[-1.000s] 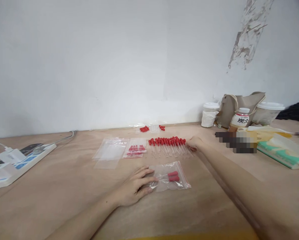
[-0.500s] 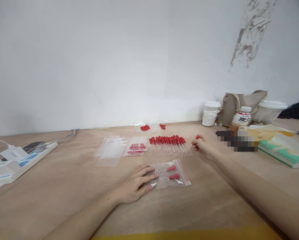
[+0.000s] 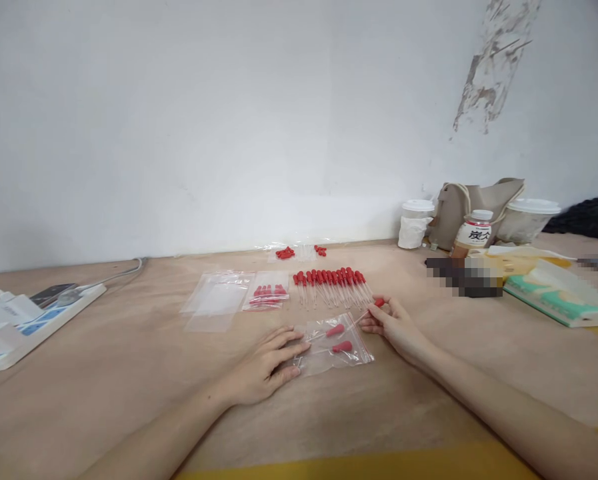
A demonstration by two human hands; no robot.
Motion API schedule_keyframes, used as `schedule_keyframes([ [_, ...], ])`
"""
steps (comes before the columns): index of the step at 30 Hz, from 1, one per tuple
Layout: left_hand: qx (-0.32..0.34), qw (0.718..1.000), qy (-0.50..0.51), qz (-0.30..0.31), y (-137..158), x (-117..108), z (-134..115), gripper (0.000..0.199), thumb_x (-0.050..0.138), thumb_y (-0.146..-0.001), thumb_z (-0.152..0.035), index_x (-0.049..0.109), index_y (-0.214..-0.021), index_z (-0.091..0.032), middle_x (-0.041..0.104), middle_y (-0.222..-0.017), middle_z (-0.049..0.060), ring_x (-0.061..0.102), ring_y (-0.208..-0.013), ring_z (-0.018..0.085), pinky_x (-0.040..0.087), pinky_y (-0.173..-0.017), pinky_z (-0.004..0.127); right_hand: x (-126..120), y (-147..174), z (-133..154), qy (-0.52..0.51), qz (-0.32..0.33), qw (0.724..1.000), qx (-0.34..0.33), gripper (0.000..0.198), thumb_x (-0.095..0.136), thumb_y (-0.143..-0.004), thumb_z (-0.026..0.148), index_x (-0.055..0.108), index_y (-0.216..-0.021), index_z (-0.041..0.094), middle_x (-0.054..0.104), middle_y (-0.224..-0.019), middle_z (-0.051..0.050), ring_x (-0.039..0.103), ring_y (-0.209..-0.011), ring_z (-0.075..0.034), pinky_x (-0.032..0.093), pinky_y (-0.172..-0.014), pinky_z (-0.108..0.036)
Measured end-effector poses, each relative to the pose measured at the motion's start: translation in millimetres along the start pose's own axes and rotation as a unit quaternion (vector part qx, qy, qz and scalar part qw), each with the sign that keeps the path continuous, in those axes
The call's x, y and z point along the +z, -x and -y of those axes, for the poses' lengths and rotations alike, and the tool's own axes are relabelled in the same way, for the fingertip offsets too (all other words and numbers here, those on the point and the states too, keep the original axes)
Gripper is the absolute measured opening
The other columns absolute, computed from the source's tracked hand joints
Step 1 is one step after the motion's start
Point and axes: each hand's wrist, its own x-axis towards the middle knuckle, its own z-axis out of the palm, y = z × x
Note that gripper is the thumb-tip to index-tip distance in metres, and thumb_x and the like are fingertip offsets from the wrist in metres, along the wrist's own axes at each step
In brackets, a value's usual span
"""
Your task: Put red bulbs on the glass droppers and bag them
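My left hand [image 3: 273, 363] lies flat with fingers spread on the left end of a clear zip bag [image 3: 323, 362]. Inside the bag are two droppers with red rubber bulbs [image 3: 342, 347]. Between the fingers of my right hand [image 3: 391, 327] is another dropper [image 3: 377, 303], held by its red bulb. Its thin clear tube slants down left to the bag's right end; I cannot tell whether the tip is inside. Behind the bag, a row of several red-bulbed droppers [image 3: 331, 279] lies side by side.
Left of the row lie a filled zip bag [image 3: 266, 297] and flat clear bags [image 3: 213, 300]. Loose red bulbs [image 3: 285, 253] lie by the wall. A power strip [image 3: 43, 327] is at left. Cups, a bottle [image 3: 471, 233], a grey bag [image 3: 441, 217] and a tissue pack [image 3: 553, 293] stand at right.
My right hand has brought the dropper from the right end of the row toward me, to the zip bag's right end. My left hand stays on the bag. The view has shifted slightly.
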Motion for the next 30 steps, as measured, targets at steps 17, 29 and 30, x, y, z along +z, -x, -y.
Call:
schedule_keyframes([
  [17, 0.011, 1.000, 0.003, -0.016, 1, 0, 0, 0.038, 0.037, -0.088, -0.034, 0.038, -0.126, -0.033, 0.035, -0.134, 0.000, 0.026, -0.125, 0.021, 0.025, -0.102, 0.041, 5, 6, -4, 0.305, 0.170, 0.918, -0.186, 0.021, 0.067, -0.062, 0.031, 0.057, -0.073, 0.016, 0.054, -0.060, 0.002, 0.045, -0.052, -0.008, 0.034, -0.047, -0.020],
  [29, 0.012, 1.000, -0.004, -0.015, 0, 3, 2, 0.044, 0.035, -0.089, -0.036, 0.025, -0.132, -0.033, 0.030, -0.138, -0.001, 0.022, -0.127, 0.020, 0.022, -0.103, 0.043, 1, 8, 6, 0.380, 0.257, 0.832, -0.312, 0.015, 0.054, -0.076, 0.027, 0.066, -0.083, 0.021, 0.064, -0.082, -0.004, 0.057, -0.077, -0.015, 0.043, -0.070, -0.028],
  [30, 0.011, 1.000, -0.005, -0.014, 0, 3, 1, 0.045, 0.034, -0.089, -0.036, 0.023, -0.133, -0.032, 0.029, -0.138, 0.000, 0.021, -0.128, 0.020, 0.022, -0.103, 0.043, 1, 7, 4, 0.380, 0.258, 0.836, -0.301, 0.017, 0.052, -0.078, 0.027, 0.065, -0.086, 0.022, 0.065, -0.083, -0.004, 0.057, -0.075, -0.015, 0.043, -0.069, -0.028],
])
